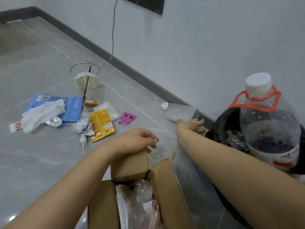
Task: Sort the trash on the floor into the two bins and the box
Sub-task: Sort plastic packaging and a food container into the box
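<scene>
In the head view, a cardboard box (158, 187) stands open at the near centre of the grey tiled floor (41, 154), with clear plastic wrappers (138, 200) lying inside it. The left hand (138, 140) rests on the box's far flap (130, 164), its fingers loosely curled over the top edge and gripping nothing else. The right hand (192, 125) reaches out to the right, beside the rim of a bin lined with a black bag (219, 128); its fingers spread near a clear plastic sheet (179, 112) that lies on the floor against the dark baseboard, but whether they pinch anything is not plain, as the hand is blurred. A large clear plastic bottle (270, 126) with a white cap and an orange handle ring sits upright in the bin. To the left of the box, well apart from both hands, the remaining trash is scattered: a yellow sachet (101, 124), a crumpled paper (82, 127) touching it, a small purple packet (127, 119) just to its right, a blue package (72, 109) with white tissue (42, 114) lying over it, and farther off a clear cup (87, 86) with a black straw, tipped on its side. A small white scrap (164, 105) lies near the baseboard.
</scene>
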The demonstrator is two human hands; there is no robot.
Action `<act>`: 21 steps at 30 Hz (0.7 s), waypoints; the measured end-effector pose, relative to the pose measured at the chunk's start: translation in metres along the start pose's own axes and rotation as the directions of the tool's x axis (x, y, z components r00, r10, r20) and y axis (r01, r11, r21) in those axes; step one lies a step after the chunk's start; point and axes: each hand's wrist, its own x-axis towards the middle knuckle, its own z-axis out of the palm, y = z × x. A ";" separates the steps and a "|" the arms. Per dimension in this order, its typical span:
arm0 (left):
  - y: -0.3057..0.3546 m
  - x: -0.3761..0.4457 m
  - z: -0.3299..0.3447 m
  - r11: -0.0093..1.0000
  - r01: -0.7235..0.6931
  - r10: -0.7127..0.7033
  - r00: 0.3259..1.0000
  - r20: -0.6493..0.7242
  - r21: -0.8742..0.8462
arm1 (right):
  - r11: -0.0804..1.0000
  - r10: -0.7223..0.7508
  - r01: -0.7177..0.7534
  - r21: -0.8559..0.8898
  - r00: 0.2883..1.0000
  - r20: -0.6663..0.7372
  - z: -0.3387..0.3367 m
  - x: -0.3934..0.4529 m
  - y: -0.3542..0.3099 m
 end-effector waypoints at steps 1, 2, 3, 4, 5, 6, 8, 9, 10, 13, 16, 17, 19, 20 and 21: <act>0.004 0.007 -0.003 1.000 0.006 -0.006 1.000 -0.021 0.009 | 1.000 0.013 -0.013 -0.008 1.000 0.014 0.004 0.007 -0.002; 0.007 0.015 -0.008 1.000 0.008 -0.007 0.998 -0.060 0.023 | 1.000 0.011 -0.011 -0.022 1.000 0.022 0.006 0.013 -0.003; 0.009 0.023 -0.013 0.999 0.008 -0.003 0.993 -0.114 0.041 | 0.999 0.003 -0.002 -0.039 1.000 0.021 0.009 0.018 -0.004; 0.011 0.034 -0.019 0.998 0.008 0.004 0.985 -0.173 0.069 | 0.998 -0.006 0.007 -0.055 1.000 0.010 0.011 0.023 -0.004; 0.011 0.045 -0.025 0.994 0.008 0.016 0.973 -0.229 0.105 | 0.997 -0.016 0.016 -0.070 1.000 0.000 0.014 0.027 -0.005; 0.010 0.056 -0.030 0.988 0.012 0.031 0.960 -0.277 0.154 | 0.996 -0.024 0.024 -0.086 1.000 -0.005 0.016 0.029 -0.005; 0.011 0.076 -0.036 0.967 0.023 0.066 0.939 -0.338 0.254 | 0.994 -0.024 0.025 -0.106 1.000 0.003 0.020 0.032 -0.002; 0.012 0.084 -0.037 0.955 0.022 0.089 0.930 -0.358 0.295 | 0.996 -0.021 0.021 -0.090 1.000 0.005 0.021 0.031 0.000; 0.013 0.092 -0.037 0.942 0.018 0.113 0.923 -0.367 0.334 | 0.999 -0.015 0.015 -0.051 1.000 0.001 0.022 0.030 0.004; 0.021 0.116 -0.038 0.897 0.009 0.174 0.912 -0.373 0.441 | 0.990 -0.016 0.020 0.139 0.999 -0.031 0.020 0.014 0.010; 0.025 0.139 -0.038 0.852 0.028 0.204 0.902 -0.380 0.524 | 0.962 -0.076 0.094 0.256 0.994 -0.081 0.013 -0.004 0.010; 0.027 0.146 -0.037 0.840 0.031 0.208 0.904 -0.374 0.542 | 0.951 -0.095 0.120 0.284 0.990 -0.101 0.009 -0.007 0.011; 0.030 0.161 -0.030 0.808 0.032 0.206 0.920 -0.334 0.588 | 0.928 -0.141 0.175 0.328 0.982 -0.126 0.000 -0.010 0.015; 0.032 0.168 -0.026 0.791 0.034 0.198 0.931 -0.307 0.611 | 0.915 -0.169 0.203 0.348 0.978 -0.126 -0.003 -0.012 0.019; 0.034 0.175 -0.022 0.779 0.040 0.182 0.941 -0.287 0.625 | 0.900 -0.188 0.217 0.378 0.976 -0.113 -0.006 -0.013 0.024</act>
